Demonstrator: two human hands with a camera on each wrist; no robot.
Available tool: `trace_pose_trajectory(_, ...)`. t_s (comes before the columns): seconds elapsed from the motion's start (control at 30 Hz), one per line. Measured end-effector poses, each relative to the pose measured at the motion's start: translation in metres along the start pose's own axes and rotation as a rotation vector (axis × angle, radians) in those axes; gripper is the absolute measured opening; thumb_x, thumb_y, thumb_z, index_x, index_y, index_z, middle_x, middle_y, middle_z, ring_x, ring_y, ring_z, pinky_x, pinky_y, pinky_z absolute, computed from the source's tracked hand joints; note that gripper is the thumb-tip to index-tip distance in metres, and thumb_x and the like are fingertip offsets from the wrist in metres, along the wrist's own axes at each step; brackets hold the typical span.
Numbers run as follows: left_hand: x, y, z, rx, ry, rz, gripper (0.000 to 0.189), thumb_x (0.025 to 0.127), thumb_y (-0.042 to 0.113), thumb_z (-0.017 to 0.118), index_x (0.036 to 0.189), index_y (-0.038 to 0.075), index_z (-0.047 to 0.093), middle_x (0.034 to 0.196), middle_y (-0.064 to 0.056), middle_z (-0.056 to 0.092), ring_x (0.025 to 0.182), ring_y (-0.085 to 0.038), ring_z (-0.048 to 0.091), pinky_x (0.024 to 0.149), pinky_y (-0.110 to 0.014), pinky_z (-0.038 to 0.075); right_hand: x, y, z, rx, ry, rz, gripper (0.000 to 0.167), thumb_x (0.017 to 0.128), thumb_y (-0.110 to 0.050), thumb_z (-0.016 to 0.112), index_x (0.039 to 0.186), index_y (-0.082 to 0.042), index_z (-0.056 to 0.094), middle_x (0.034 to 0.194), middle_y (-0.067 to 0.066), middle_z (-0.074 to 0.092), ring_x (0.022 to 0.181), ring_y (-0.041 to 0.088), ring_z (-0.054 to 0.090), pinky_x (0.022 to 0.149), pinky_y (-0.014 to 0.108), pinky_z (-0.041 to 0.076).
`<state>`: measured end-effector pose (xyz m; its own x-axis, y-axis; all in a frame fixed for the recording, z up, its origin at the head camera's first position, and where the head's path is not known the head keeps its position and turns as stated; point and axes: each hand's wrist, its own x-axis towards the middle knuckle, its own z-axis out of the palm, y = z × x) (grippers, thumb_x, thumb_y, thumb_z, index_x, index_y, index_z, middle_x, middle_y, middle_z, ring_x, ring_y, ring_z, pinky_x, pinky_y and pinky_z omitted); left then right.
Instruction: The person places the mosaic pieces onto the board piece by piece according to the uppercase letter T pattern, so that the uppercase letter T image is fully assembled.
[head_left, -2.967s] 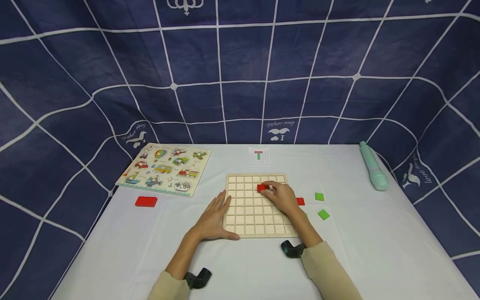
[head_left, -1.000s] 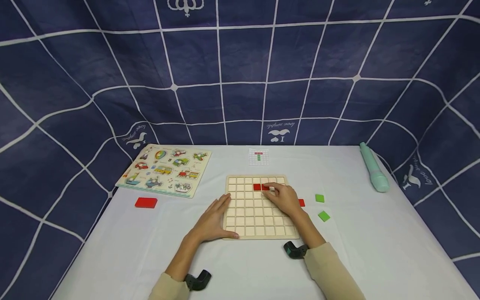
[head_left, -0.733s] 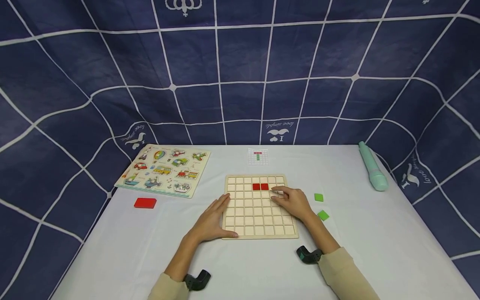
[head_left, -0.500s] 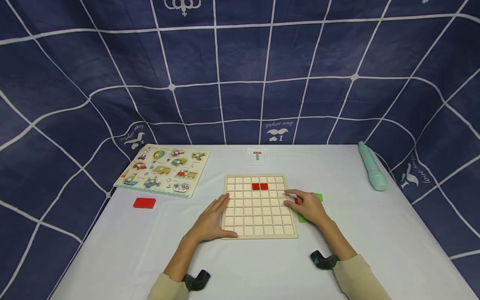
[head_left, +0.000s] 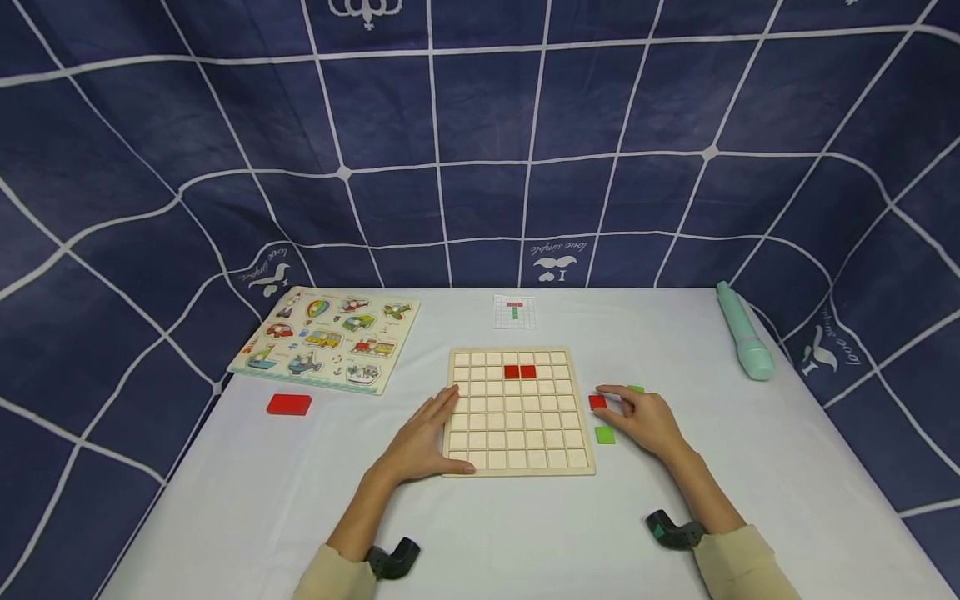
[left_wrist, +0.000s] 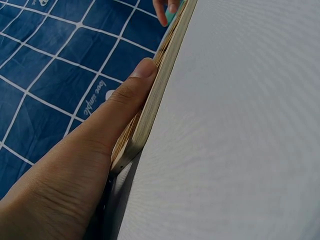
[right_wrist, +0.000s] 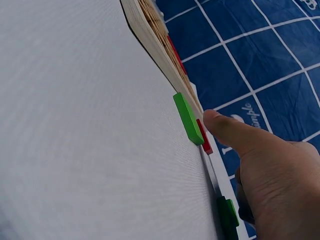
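Observation:
On the table lies a wooden grid board [head_left: 535, 436] with two red tiles [head_left: 520, 372] side by side in its second row from the back. My left hand [head_left: 420, 442] rests along the board's left edge, thumb laid on the front edge. To the right of the board, my right hand [head_left: 647, 419] hovers with thumb and finger on either side of a third red tile [head_left: 597, 402]; the right wrist view shows the thumb [right_wrist: 225, 127] just over it. Near it lies a green tile [head_left: 605, 435]; another green tile [head_left: 637, 388] is partly hidden behind the hand.
A small pattern card [head_left: 514, 312] with a red and green T lies behind the board. At back left is a picture puzzle [head_left: 330, 337], with a red block [head_left: 288, 404] before it. A mint-green microphone [head_left: 747, 333] lies at back right, near the dark blue grid cloth [head_left: 480, 200].
My right hand placed the second red tile beside the first, let it go, and moved right off the board to the third red tile. The left hand stays in place.

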<state>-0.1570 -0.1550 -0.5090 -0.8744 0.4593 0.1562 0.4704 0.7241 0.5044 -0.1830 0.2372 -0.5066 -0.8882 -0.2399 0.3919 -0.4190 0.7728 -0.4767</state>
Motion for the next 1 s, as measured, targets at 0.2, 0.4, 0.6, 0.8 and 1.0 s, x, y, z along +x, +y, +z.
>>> trace_pose_trajectory(0.2,0.0008,-0.0003,0.0003,0.002,0.001,0.000,0.127,0.052,0.077,0.067,0.145,0.003,0.023,0.153,-0.003,0.019,0.139,-0.014,0.011,0.111,-0.035,0.018,0.0002,0.0004,-0.0003,-0.005,-0.010,0.007,0.038,0.074,-0.035,0.077,0.106,-0.015,0.070,0.048,-0.015,0.032,0.043,0.004,0.028,0.040,0.020,0.022)
trace_pose_trajectory(0.4,0.0003,-0.0001,0.0007,-0.003,0.014,0.014,0.126,0.053,0.075,0.069,0.145,0.001,0.025,0.152,-0.005,0.020,0.139,-0.017,0.014,0.111,-0.036,0.019,-0.0008,0.0014,0.0002,-0.033,-0.025,0.022,0.040,0.074,-0.035,0.077,0.106,-0.012,0.070,0.049,-0.012,0.033,0.044,0.004,0.027,0.040,0.020,0.021)
trace_pose_trajectory(0.6,0.0000,0.0006,0.0007,0.002,0.013,0.024,0.126,0.054,0.074,0.069,0.145,0.000,0.024,0.152,-0.006,0.020,0.139,-0.017,0.014,0.111,-0.034,0.016,-0.0018,0.0019,0.0013,-0.051,-0.042,0.050,0.043,0.073,-0.038,0.076,0.106,-0.011,0.070,0.049,-0.010,0.033,0.044,0.004,0.027,0.040,0.020,0.020)
trace_pose_trajectory(0.8,0.0000,0.0007,0.0001,0.009,0.010,0.024,0.126,0.053,0.074,0.069,0.145,0.000,0.024,0.152,-0.007,0.020,0.139,-0.017,0.014,0.111,-0.032,0.016,-0.0021,0.0005,0.0004,-0.061,-0.059,0.066,0.044,0.074,-0.040,0.075,0.108,-0.012,0.070,0.049,-0.010,0.033,0.044,0.005,0.027,0.041,0.021,0.020)
trace_pose_trajectory(1.0,0.0004,0.0009,-0.0006,0.011,-0.003,0.016,0.126,0.054,0.075,0.068,0.145,0.001,0.023,0.152,-0.006,0.019,0.139,-0.015,0.012,0.112,-0.031,0.014,-0.0028,0.0001,-0.0003,-0.061,-0.058,0.073,0.043,0.075,-0.040,0.075,0.107,-0.011,0.070,0.049,-0.011,0.033,0.044,0.005,0.027,0.041,0.021,0.021)
